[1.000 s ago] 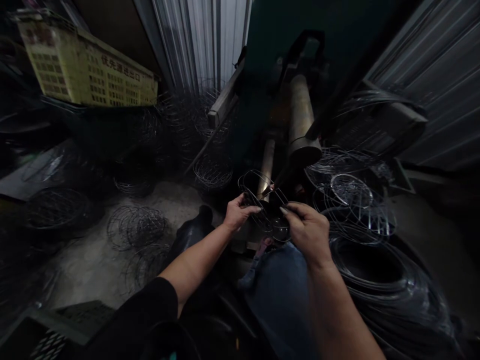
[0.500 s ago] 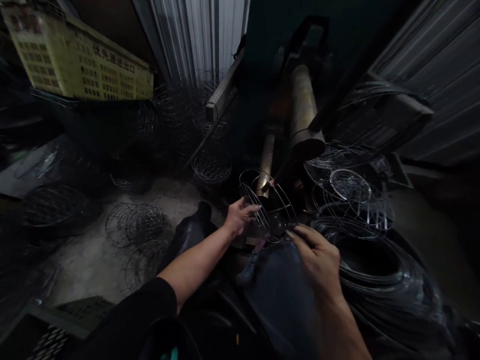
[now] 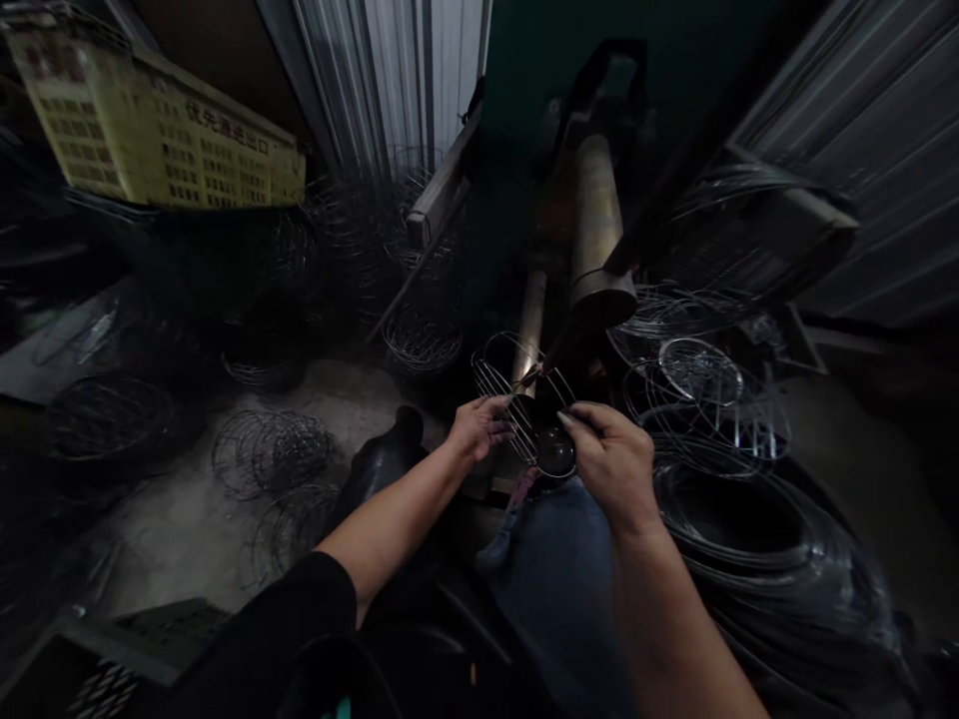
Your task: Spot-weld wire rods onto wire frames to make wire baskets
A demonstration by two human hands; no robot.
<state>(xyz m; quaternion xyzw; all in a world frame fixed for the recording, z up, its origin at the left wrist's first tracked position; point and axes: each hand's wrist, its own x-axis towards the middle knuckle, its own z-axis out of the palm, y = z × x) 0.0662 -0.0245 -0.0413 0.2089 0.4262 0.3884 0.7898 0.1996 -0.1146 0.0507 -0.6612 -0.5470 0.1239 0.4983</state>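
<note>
Between my two hands a round wire frame (image 3: 490,377) hangs around the end of the lower metal rod (image 3: 531,315) of a machine. My left hand (image 3: 479,429) grips the frame's left side, its fingers around the wires. On the frame's right rim my right hand (image 3: 610,454) pinches the wire between thumb and fingers. Above the rod juts a thicker metal cylinder (image 3: 599,220); a dark pointed piece meets the wire near the rod's end. Just under the frame sits a dark round knob-like part (image 3: 555,451).
Several wire frames (image 3: 270,451) lie on the floor to the left. At the right are more frames (image 3: 704,389) above a large coil of wire (image 3: 779,559). A yellow crate (image 3: 217,150) stands at upper left, and a wooden bar (image 3: 442,195) juts out behind.
My right hand has moved up and left along the wire rim. The wire frame has shifted slightly left and turned a little, while my left hand stays on its left side.
</note>
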